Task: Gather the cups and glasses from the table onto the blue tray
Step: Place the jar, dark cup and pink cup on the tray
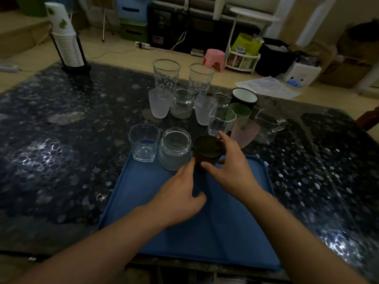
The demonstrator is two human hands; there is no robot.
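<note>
Dark cup (207,151): at the tray's far edge, just right of the jar; its lower part is hidden behind both hands, and dim light swallows its surface.
Right hand (231,167): curled round the cup's right side, thumb in front, fingers behind.
Left hand (180,193): fingers loosely spread, fingertips at the cup's base; whether they touch is unclear.
Tray (184,232): blue, near table edge, near rim covered by the forearms.
Tumbler (144,142): square, clear, on the tray's far-left corner.
Jar (175,148): ribbed glass, between tumbler and cup.
Table (61,160): dark, speckled; a cluster of glasses waits beyond the tray.
Pink cup (245,132): frosted, just behind the right hand.
Writing: none legible.
</note>
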